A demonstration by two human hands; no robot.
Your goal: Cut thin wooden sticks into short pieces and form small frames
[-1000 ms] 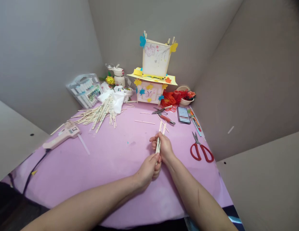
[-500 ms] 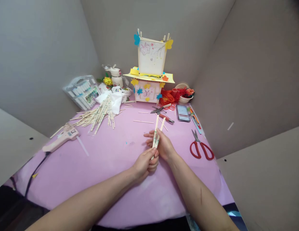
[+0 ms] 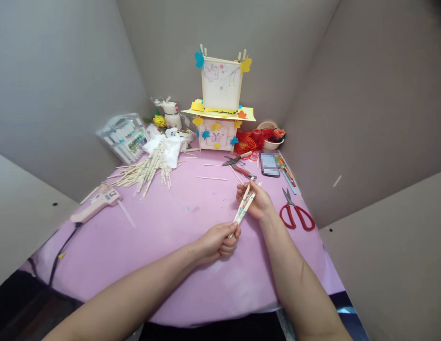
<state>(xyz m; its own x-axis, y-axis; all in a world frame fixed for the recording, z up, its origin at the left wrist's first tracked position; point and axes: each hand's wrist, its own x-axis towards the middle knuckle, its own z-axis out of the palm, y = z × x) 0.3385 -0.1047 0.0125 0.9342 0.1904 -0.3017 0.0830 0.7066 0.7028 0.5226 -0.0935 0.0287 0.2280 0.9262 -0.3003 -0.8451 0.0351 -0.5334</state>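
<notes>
My left hand [image 3: 222, 242] is closed around the lower ends of a few pale wooden chopsticks [image 3: 244, 207], which have printed clear wrapping. They slant up to the right and spread slightly apart toward the top. At their upper ends, the curled fingers of my right hand [image 3: 260, 201] grip them; its fingertips are partly hidden. Just beyond lie red-handled pliers [image 3: 244, 171] and thin loose sticks [image 3: 212, 178]. To the right rest scissors [image 3: 294, 213] with red handles.
A two-tier paper-and-stick lantern [image 3: 220, 90] with paper butterflies stands at the back. Left are a pile of chopsticks [image 3: 149, 170], a marker case [image 3: 124, 137] and a glue gun [image 3: 97, 203]. Right are red cord [image 3: 247, 142], a phone [image 3: 270, 165] and pens [image 3: 287, 171]. Grey panels surround the purple-covered table [image 3: 170, 279].
My right hand has moved right and its fingers have curled onto the chopsticks' upper ends. The chopsticks now lean further right. My left hand keeps its grip and has shifted slightly right.
</notes>
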